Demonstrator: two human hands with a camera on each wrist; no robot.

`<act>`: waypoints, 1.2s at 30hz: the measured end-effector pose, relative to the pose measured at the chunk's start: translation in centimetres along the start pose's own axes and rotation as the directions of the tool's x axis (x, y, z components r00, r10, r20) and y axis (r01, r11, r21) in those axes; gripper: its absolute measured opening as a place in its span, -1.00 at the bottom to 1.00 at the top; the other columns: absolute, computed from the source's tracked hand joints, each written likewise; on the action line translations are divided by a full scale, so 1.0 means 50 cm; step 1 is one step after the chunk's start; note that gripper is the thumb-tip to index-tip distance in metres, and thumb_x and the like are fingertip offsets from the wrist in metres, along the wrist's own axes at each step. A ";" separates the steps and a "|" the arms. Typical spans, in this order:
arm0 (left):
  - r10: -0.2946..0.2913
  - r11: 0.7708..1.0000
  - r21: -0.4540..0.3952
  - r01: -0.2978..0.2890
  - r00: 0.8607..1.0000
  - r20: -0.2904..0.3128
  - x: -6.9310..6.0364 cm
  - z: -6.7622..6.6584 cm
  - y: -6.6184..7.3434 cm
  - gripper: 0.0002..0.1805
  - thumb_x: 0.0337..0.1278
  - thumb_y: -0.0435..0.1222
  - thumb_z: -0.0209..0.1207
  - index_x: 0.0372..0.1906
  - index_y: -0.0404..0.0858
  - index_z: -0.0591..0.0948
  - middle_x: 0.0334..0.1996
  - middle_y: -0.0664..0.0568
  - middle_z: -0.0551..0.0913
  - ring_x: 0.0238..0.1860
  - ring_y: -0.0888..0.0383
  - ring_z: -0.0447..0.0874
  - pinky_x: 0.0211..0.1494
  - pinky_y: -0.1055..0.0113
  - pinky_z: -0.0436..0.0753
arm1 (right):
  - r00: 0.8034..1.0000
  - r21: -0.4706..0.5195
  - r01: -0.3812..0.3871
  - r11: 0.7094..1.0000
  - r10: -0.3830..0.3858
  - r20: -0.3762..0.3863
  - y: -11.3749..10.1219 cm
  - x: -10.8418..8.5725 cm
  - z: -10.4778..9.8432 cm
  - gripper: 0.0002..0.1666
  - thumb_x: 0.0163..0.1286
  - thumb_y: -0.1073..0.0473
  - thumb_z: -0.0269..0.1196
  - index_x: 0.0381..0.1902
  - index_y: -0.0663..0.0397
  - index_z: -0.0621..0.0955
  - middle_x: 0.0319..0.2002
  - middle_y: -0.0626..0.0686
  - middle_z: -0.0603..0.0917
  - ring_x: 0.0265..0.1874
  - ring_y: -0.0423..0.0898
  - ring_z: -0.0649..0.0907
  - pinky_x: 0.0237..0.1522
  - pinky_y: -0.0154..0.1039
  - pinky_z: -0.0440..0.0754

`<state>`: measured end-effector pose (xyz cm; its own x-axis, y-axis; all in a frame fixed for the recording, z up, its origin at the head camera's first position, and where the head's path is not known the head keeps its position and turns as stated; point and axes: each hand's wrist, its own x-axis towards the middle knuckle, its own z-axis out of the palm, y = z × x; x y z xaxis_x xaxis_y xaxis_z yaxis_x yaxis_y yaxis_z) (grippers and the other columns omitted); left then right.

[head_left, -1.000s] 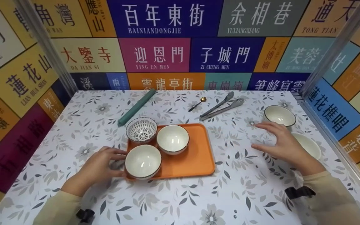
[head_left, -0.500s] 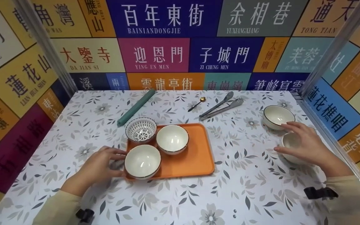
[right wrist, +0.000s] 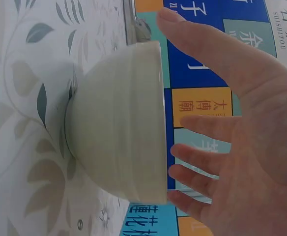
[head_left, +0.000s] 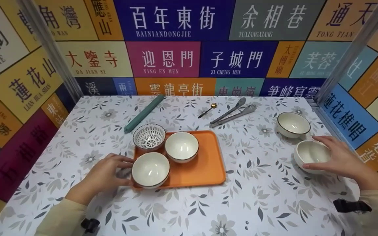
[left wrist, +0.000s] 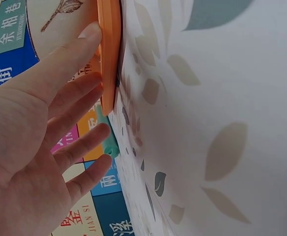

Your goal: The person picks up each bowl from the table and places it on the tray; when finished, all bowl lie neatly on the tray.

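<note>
At the right of the table, my right hand (head_left: 343,160) spreads thumb and fingers over a cream bowl (head_left: 309,152). In the right wrist view the fingers stay extended by the rim of this upright bowl (right wrist: 119,128); I cannot tell whether they touch it. My left hand (head_left: 105,172) stays at the left edge of the orange tray (head_left: 207,160), fingers extended, thumb at the tray rim (left wrist: 109,54) in the left wrist view. Beside it on the tray sits a cream bowl (head_left: 150,170), with another cream bowl (head_left: 181,147) and a black-patterned bowl (head_left: 149,137) behind.
Another dark-rimmed cream bowl (head_left: 293,124) stands at the back right. Behind the tray lie a green roll (head_left: 143,113), a small gold-tipped spoon (head_left: 207,110) and grey tongs (head_left: 231,113). Printed panels (head_left: 162,59) wall the table at the back and sides.
My right hand has moved right, from beside the two right-hand bowls to over the nearer one. The left hand and the bowls on the tray have stayed put.
</note>
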<state>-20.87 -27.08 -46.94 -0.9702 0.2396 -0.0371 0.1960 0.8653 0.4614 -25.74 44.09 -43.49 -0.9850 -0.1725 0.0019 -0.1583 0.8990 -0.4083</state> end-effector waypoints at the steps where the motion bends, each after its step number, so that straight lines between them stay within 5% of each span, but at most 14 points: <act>1: -0.003 1.000 0.004 0.003 1.000 0.001 0.001 0.000 0.000 -0.34 -0.26 -0.06 0.64 0.11 -0.07 0.76 0.24 0.14 0.66 0.32 -0.01 0.50 0.40 -0.22 0.47 | 1.000 -0.002 -0.001 1.000 0.002 0.008 0.003 -0.001 -0.002 0.38 -0.01 -0.27 0.61 0.59 0.20 0.21 0.48 0.53 0.16 0.36 0.61 0.17 0.07 0.63 0.34; 10: -0.021 1.000 -0.001 0.021 1.000 0.010 0.002 0.000 0.000 -0.33 -0.28 -0.04 0.64 0.11 -0.05 0.76 0.25 0.15 0.64 0.34 -0.01 0.49 0.42 -0.24 0.45 | 0.999 -0.008 0.002 1.000 -0.001 0.051 0.027 -0.009 -0.002 0.40 -0.02 -0.28 0.61 0.56 0.28 0.21 0.46 0.57 0.16 0.34 0.63 0.21 0.14 0.71 0.23; 18: -0.014 1.000 -0.012 0.014 1.000 0.012 0.001 0.001 0.001 -0.32 -0.31 -0.05 0.64 0.11 -0.05 0.75 0.25 0.17 0.65 0.31 0.02 0.50 0.41 -0.22 0.46 | 0.998 0.005 -0.024 1.000 0.024 0.062 0.041 -0.011 0.007 0.35 0.03 -0.28 0.59 0.57 0.27 0.22 0.45 0.59 0.19 0.28 0.63 0.31 0.09 0.66 0.37; 26: 0.005 1.000 -0.004 -0.005 1.000 0.000 -0.001 0.000 0.003 -0.34 -0.29 -0.07 0.64 0.10 -0.06 0.76 0.23 0.16 0.66 0.30 0.01 0.51 0.40 -0.20 0.47 | 0.999 0.038 -0.037 0.999 0.037 0.001 0.032 -0.013 0.024 0.34 -0.01 -0.29 0.61 0.55 0.24 0.28 0.46 0.56 0.21 0.26 0.57 0.36 0.06 0.59 0.44; 34: 0.032 0.999 0.014 -0.031 0.999 -0.020 0.000 0.000 0.003 -0.38 -0.26 -0.12 0.63 0.08 -0.09 0.78 0.20 0.14 0.69 0.27 0.01 0.54 0.39 -0.15 0.51 | 0.994 0.077 0.060 0.995 -0.052 -0.100 -0.010 -0.009 0.043 0.27 -0.10 -0.18 0.68 0.47 0.25 0.39 0.36 0.40 0.39 0.14 0.39 0.50 -0.02 0.19 0.55; 36: 0.026 1.000 0.012 -0.025 1.000 -0.018 0.000 0.000 0.003 -0.38 -0.26 -0.12 0.63 0.09 -0.08 0.77 0.21 0.15 0.69 0.28 0.02 0.53 0.39 -0.15 0.51 | 0.992 0.082 0.083 0.993 -0.075 -0.103 -0.027 -0.007 0.050 0.28 -0.12 -0.18 0.69 0.47 0.24 0.40 0.35 0.37 0.40 0.14 0.38 0.50 0.00 0.24 0.57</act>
<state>-20.84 -26.97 -46.89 -0.9672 0.2537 -0.0094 0.2223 0.8643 0.4511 -25.03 41.94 -45.22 -0.9723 -0.1970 0.1261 -0.2336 0.8456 -0.4801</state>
